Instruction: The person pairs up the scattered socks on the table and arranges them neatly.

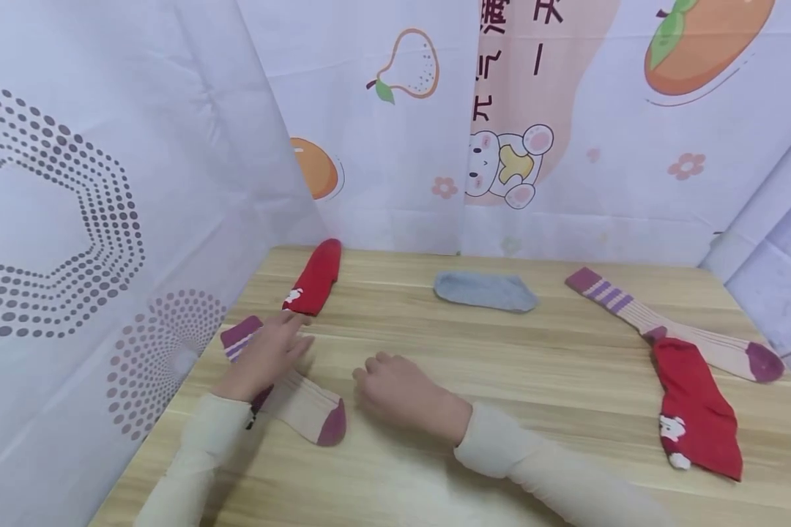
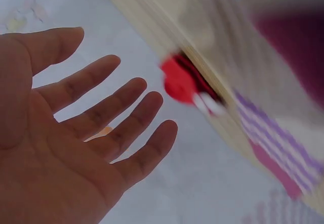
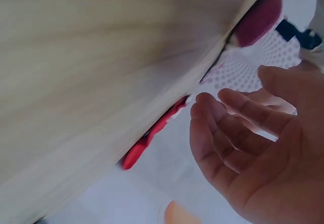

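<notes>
My left hand (image 1: 272, 356) hovers over a cream sock with purple stripes and a maroon heel and toe (image 1: 310, 410) at the table's left. Its fingers spread apart, nothing between them, in the left wrist view. Just past those fingertips lies a red sock (image 1: 319, 274) with a white figure near its cuff. To the right of the striped sock is my right hand (image 1: 395, 391), holding nothing, its fingers loosely bent. The right wrist view shows that hand (image 3: 263, 148) with the red sock (image 3: 152, 135) and a maroon sock toe (image 3: 260, 20) beyond it.
A grey-blue sock (image 1: 484, 290) lies at the back middle of the wooden table (image 1: 395, 322). On the right, a second striped sock (image 1: 692, 337) is partly overlapped by another red sock (image 1: 695, 410). Printed curtains (image 1: 382, 161) hang along the table's back and left.
</notes>
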Demonstrator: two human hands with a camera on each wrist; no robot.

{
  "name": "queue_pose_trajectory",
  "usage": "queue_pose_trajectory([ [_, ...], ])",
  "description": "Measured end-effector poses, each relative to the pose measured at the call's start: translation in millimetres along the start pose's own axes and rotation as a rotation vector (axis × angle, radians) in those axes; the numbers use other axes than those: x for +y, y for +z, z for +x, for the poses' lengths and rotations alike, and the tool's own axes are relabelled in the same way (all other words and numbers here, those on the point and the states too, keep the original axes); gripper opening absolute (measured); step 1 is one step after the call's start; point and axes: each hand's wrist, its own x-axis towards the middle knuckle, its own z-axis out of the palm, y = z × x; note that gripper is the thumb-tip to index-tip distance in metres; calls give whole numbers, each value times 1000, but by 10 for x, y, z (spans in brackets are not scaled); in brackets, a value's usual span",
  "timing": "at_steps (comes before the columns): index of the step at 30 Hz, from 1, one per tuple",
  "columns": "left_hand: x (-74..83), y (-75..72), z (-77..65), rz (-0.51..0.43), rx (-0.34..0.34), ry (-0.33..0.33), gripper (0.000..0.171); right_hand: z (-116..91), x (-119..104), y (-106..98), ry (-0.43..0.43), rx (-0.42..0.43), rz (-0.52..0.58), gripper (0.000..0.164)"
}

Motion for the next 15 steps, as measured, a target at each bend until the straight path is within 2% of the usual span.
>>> queue_pose_trajectory([
  [6, -444, -183, -20, 75, 44, -64, 32, 83, -178, 4, 7, -41, 60, 30],
  [9, -596, -226, -23, 88, 9, -123, 27, 96, -244, -1, 46, -55, 102, 30],
  [12, -704, -220, -42, 96, -39, -181, 24, 117, -297, -5, 55, -65, 90, 33],
  [15, -775, -180, -58, 86, -61, -207, 22, 141, -331, -11, 48, -86, 71, 36],
])
